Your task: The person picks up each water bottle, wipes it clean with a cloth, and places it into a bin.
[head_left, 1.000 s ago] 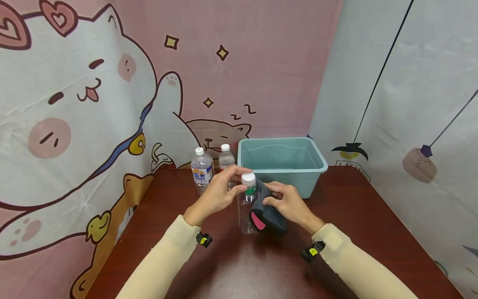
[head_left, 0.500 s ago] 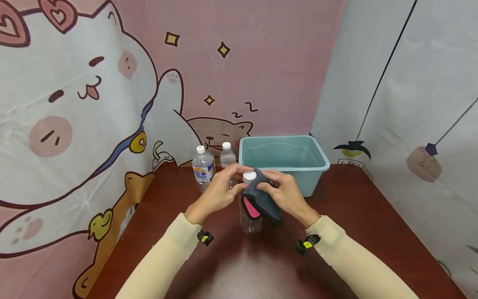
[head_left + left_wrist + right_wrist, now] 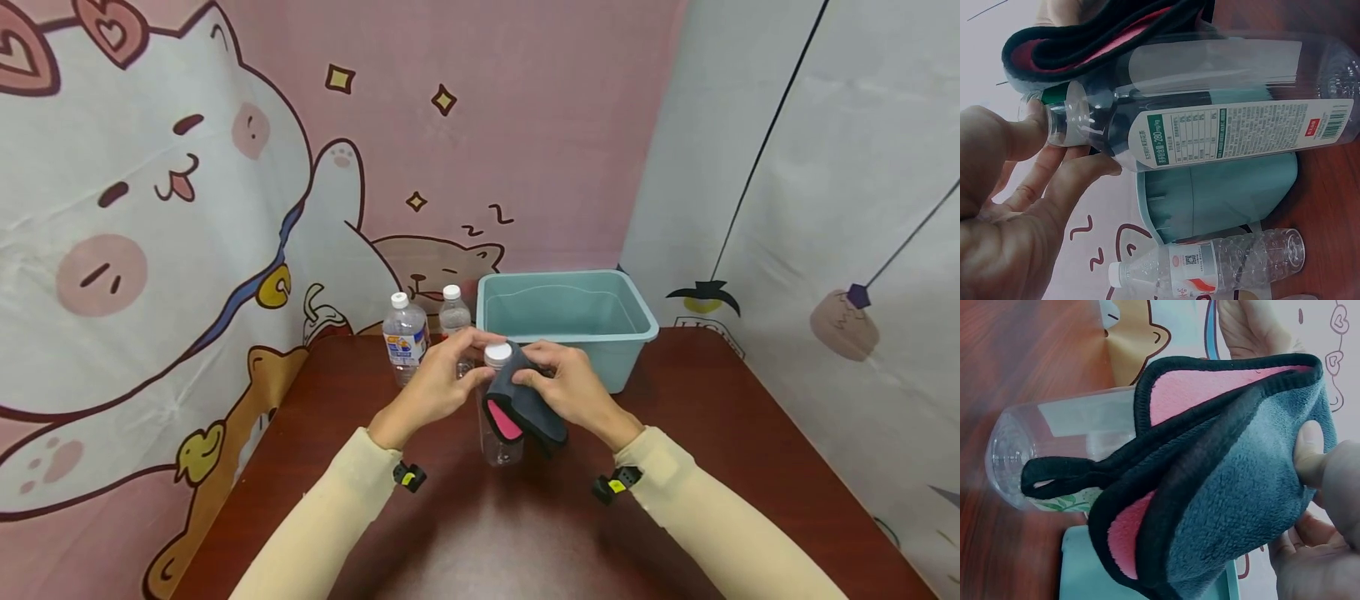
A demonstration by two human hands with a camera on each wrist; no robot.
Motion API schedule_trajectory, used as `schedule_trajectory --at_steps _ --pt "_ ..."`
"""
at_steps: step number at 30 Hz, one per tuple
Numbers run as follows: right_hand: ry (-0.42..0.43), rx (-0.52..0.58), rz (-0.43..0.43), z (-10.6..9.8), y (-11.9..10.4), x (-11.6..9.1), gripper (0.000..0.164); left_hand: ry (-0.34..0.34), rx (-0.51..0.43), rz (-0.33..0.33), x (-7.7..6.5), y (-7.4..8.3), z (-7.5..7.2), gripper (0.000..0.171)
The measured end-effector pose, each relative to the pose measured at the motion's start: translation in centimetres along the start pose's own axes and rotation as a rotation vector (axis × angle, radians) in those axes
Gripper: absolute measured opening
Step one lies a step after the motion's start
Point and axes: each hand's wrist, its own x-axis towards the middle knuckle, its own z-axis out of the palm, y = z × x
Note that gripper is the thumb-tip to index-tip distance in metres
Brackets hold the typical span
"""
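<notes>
A clear plastic bottle with a white cap and a printed label stands upright on the table. My left hand grips it at the neck, thumb and fingers around it just under the cap. With my right hand I pinch a folded grey-blue cloth, thumb on its near face and fingers behind. Black edging, a pink inner side and a hanging loop show on the cloth in the right wrist view. It lies against the bottle's right shoulder, covering part of the upper body.
Behind my hands stands a light blue plastic tub. To its left are two more clear bottles with white caps: a labelled wide one and a slimmer one. The dark red table backs onto a printed cartoon curtain.
The right hand has brought the cloth from the bottle's right side leftward and up onto its shoulder, near the cap. My left hand has stayed at the neck.
</notes>
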Motion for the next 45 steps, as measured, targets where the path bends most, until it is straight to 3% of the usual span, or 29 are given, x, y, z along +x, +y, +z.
schedule_trajectory --at_steps 14,31,37,45 --pt "-0.108 -0.115 -0.016 -0.8 0.5 -0.3 0.036 -0.001 0.0 -0.001 -0.2 0.2 0.1 0.05" --pt "-0.138 -0.136 0.007 -0.5 3.0 -2.1 0.035 -0.014 0.002 -0.006 -0.3 0.2 0.1 0.05" --pt "-0.24 -0.199 -0.033 1.2 5.7 -3.4 0.031 -0.013 0.012 -0.004 -0.3 0.2 0.2 0.05" --pt "-0.408 -0.18 -0.032 2.9 7.4 -4.4 0.007 -0.017 0.02 -0.01 -0.2 0.3 0.2 0.05"
